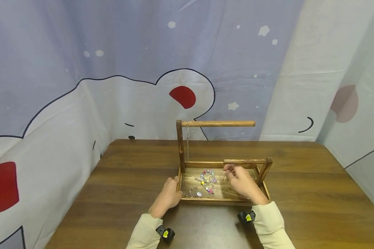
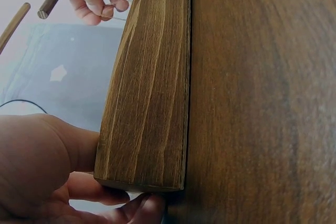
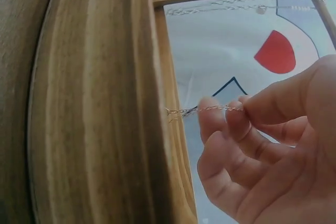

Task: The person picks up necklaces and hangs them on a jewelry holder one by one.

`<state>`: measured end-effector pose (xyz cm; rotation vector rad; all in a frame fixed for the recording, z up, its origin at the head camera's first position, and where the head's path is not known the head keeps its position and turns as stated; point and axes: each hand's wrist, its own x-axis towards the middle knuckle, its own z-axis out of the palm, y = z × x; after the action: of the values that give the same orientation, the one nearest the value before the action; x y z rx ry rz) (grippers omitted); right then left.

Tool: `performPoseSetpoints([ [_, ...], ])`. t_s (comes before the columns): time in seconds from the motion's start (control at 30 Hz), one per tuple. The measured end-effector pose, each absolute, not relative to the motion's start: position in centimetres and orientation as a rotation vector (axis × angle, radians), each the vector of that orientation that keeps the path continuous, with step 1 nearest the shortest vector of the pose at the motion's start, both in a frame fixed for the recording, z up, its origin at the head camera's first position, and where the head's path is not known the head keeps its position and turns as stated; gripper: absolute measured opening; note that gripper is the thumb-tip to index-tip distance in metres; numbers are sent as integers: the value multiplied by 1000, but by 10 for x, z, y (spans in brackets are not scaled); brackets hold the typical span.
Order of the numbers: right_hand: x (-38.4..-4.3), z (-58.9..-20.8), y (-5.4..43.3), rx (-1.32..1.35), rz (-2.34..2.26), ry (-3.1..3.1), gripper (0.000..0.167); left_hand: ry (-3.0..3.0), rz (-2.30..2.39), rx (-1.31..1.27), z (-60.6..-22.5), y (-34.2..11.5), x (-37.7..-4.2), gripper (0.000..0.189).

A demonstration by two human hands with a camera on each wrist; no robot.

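A wooden jewelry stand has a shallow tray point(image 1: 211, 201) for its base. My left hand point(image 1: 166, 195) holds the tray's left end, thumb against the wall point(image 2: 147, 87) and fingers curled around the corner in the left wrist view. Over the right half of the tray, my right hand point(image 1: 243, 181) pinches a thin chain point(image 3: 212, 108) between thumb and index finger. The chain runs down past the tray's wall in the right wrist view. Colorful beaded bracelets point(image 1: 207, 180) lie mid-tray, and a silver chain with a round disc point(image 1: 199, 194) lies by the front left corner.
A tall post point(image 1: 180, 147) at the stand's left carries a long upper bar point(image 1: 221, 123). From the bar hangs a thin chain point(image 1: 188, 141) near the post. A shorter, lower bar point(image 1: 246, 161) sits on the right post. A printed curtain point(image 1: 137, 103) rises behind the wooden table point(image 1: 130, 166).
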<state>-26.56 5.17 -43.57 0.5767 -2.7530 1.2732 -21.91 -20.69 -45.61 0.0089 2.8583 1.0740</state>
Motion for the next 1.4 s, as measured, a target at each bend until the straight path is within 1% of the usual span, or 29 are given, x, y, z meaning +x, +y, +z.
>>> performPoseSetpoints([
  [0.1, -265, -435, 52, 614, 1247, -2758, 12, 2859, 1072, 15, -456, -207, -219, 62],
  [0.2, -263, -434, 51, 673, 1128, -2799, 11, 2856, 1076, 4, -456, -207, -218, 62],
  [0.5, -241, -422, 39, 762, 1077, -2803, 12, 2869, 1085, 39, -460, -208, -214, 63],
  [0.7, -232, -412, 30, 923, 986, -2717, 17, 2868, 1092, 58, -462, -208, -213, 63],
  [0.87, -231, -398, 27, 1048, 1008, -2580, 17, 2889, 1087, 92, -463, -209, -213, 63],
  [1.0, -234, -380, 28, 1051, 1055, -2507, 15, 2902, 1090, 108, -461, -209, -216, 63],
  [1.13, -240, -364, 28, 996, 1110, -2472, 14, 2896, 1083, 89, -460, -209, -218, 62],
  [1.4, -252, -344, 24, 901, 1212, -2353, 11, 2912, 1098, 87, -459, -210, -219, 64],
])
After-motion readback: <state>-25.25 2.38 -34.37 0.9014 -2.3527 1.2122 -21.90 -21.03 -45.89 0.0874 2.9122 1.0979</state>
